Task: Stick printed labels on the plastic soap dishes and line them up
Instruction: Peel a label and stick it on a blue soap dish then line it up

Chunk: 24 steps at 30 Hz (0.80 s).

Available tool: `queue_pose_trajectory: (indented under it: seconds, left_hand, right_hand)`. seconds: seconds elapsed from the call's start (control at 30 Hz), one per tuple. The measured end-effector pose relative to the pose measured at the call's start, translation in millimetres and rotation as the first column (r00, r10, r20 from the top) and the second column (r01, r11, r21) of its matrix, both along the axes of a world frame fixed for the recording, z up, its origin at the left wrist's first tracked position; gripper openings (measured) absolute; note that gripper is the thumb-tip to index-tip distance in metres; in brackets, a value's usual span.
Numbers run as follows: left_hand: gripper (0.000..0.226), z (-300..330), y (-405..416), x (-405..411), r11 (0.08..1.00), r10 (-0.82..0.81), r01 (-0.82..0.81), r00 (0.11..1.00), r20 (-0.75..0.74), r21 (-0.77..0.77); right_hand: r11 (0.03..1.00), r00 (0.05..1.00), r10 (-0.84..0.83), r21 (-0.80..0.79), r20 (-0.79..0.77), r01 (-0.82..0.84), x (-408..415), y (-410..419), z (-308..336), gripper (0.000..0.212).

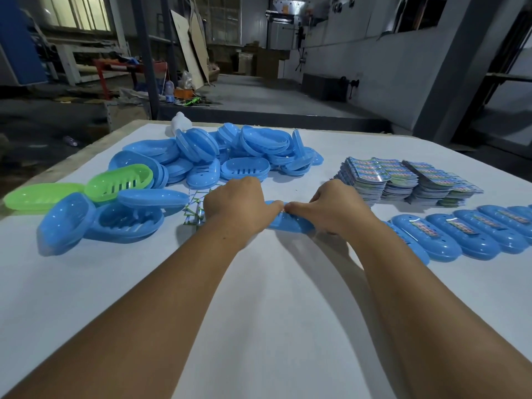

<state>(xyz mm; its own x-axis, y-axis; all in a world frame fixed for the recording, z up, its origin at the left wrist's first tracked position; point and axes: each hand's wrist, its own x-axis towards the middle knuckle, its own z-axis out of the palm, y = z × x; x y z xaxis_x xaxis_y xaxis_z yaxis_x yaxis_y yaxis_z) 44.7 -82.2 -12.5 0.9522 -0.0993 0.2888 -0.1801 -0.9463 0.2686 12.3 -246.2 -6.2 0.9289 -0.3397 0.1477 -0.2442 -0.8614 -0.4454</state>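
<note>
Two bare arms reach out from the bottom edge over a white table [273, 312]. The left hand [236, 204] and the right hand [334, 207] meet in the middle of the picture, both on one blue soap dish [290, 221]. Each hand curls around an end of the dish, and the two thumbs press down side by side on its top. The hands cover most of the dish, so I cannot tell if a label is under the thumbs. Just left of the left hand, at 9 o'clock from it, a few loose labels [193, 210] lie flat, partly hidden by the wrist. At 3 o'clock from the hands a row of labelled dishes [460, 234] lies side by side, each touching the next, with a bright sticker on top. The row runs off the right edge, so its end is cut off. At 9 o'clock, farther left, sit some blue dish parts [95, 220] and two green dish parts [86, 187]. Behind the hands, at 12 o'clock, is a big messy pile of blue dishes [230, 152], stacked and leaning on each other. A white thing [180, 123] pokes out behind the pile, and I cannot tell what it is. At 2 o'clock, stacks of printed labels [403, 180] stand close together. Past the table is a dim workshop with a grey floor [259, 93], and things there are too dark to make out.
</note>
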Motion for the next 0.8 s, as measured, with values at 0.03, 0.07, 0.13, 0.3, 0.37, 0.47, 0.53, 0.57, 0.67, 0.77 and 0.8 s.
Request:
queue_pose_trajectory:
  seconds: [0.03, 0.07, 0.13, 0.3, 0.37, 0.47, 0.53, 0.57, 0.67, 0.77, 0.8]
  left_hand:
    - [0.048, -2, 2, 0, 0.999, 0.005, -0.005, 1.000, -0.006, -0.032]
    - [0.046, -4, 3, 0, 0.997, 0.004, -0.004, 1.000, -0.007, -0.080]
    - [0.043, -5, 7, 0, 0.981, 0.002, -0.003, 1.000, -0.003, -0.195]
    - [0.044, -5, 22, -1, 0.947, 0.034, -0.008, 0.997, 0.074, -0.320]
    - [0.042, -5, 26, -1, 0.949, 0.040, -0.012, 0.996, 0.081, -0.316]
    - [0.039, -6, 30, -2, 0.950, 0.038, -0.007, 0.995, 0.092, -0.312]
    - [0.038, -7, 31, -2, 0.949, 0.040, -0.009, 0.995, 0.093, -0.315]
    - [0.037, -8, 31, -2, 0.948, 0.040, -0.009, 0.995, 0.091, -0.318]
    - [0.037, -10, 31, 0, 0.947, 0.041, -0.008, 0.994, 0.097, -0.321]
    - [0.036, -12, 31, 1, 0.944, 0.028, 0.008, 0.994, 0.104, -0.331]
    - [0.036, -12, 32, 1, 0.943, 0.026, 0.011, 0.994, 0.105, -0.334]
  right_hand:
    - [1.000, 1.000, 0.004, 0.022, -0.019, -0.004, -1, -3, -1, 0.064]
    - [0.999, 1.000, 0.013, 0.050, -0.026, -0.012, -2, -5, -3, 0.065]
    - [0.993, 0.999, 0.026, 0.113, 0.023, -0.029, -3, -8, -5, 0.060]
    - [0.960, 0.952, 0.176, 0.171, 0.251, -0.223, -6, -2, -2, 0.029]
    - [0.919, 0.921, 0.351, 0.125, 0.169, -0.373, -11, 7, -4, 0.049]
    - [0.880, 0.880, 0.470, 0.044, 0.075, -0.474, -17, 15, -4, 0.055]
    - [0.886, 0.886, 0.463, -0.030, 0.026, -0.463, -22, 14, 1, 0.052]
    - [0.894, 0.897, 0.442, -0.074, -0.018, -0.442, -24, 12, 5, 0.050]
    - [0.919, 0.928, 0.329, -0.168, -0.176, -0.357, -36, 1, 18, 0.041]
    - [0.946, 0.936, 0.192, -0.200, -0.295, -0.257, -50, -12, 28, 0.049]
    - [0.949, 0.934, 0.160, -0.210, -0.319, -0.234, -54, -15, 30, 0.051]
